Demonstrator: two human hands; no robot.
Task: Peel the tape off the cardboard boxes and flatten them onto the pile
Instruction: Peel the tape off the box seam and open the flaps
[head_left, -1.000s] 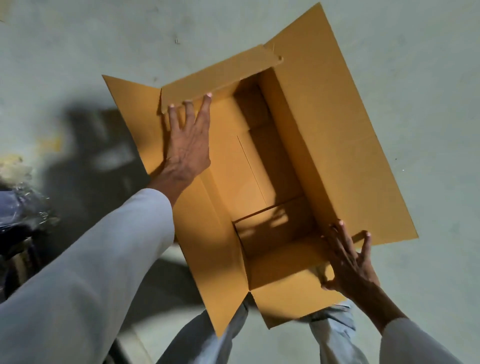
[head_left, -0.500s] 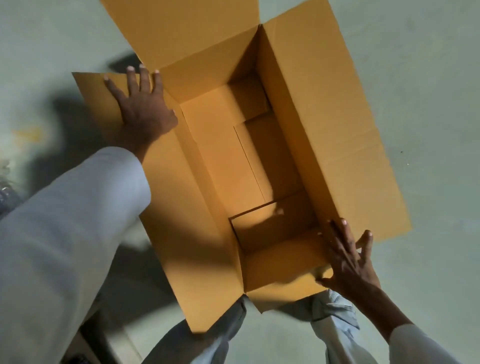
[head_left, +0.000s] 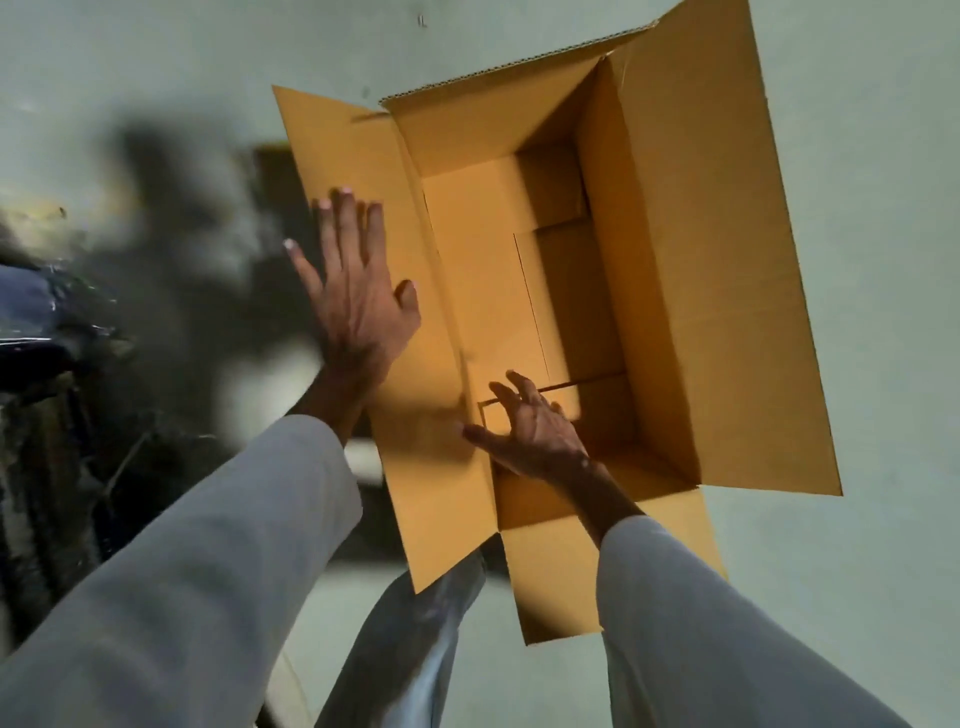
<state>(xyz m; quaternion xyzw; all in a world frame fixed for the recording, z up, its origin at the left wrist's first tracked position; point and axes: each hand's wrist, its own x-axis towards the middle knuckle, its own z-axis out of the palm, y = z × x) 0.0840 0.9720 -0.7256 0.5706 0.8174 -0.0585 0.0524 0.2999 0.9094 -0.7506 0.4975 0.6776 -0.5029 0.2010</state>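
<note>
Both hands (head_left: 358, 306) spread over open cardboard box (head_left: 675, 260) above pale floor (head_left: 156, 78)

The person wore a loose, long-sleeved top in a pale grey-white cloth. The left sleeve (head_left: 171, 577) filled the frame from about 8 o'clock and ended in a plain, wide cuff at the wrist, leaving the left hand (head_left: 358, 306) bare. The right sleeve (head_left: 727, 639) came in from 5 o'clock, matching in colour, with the right hand (head_left: 535, 431) bare beyond its cuff. At 6 o'clock, between the sleeves, light blue-grey trousers (head_left: 405, 639) showed, creased and blurred.
</note>
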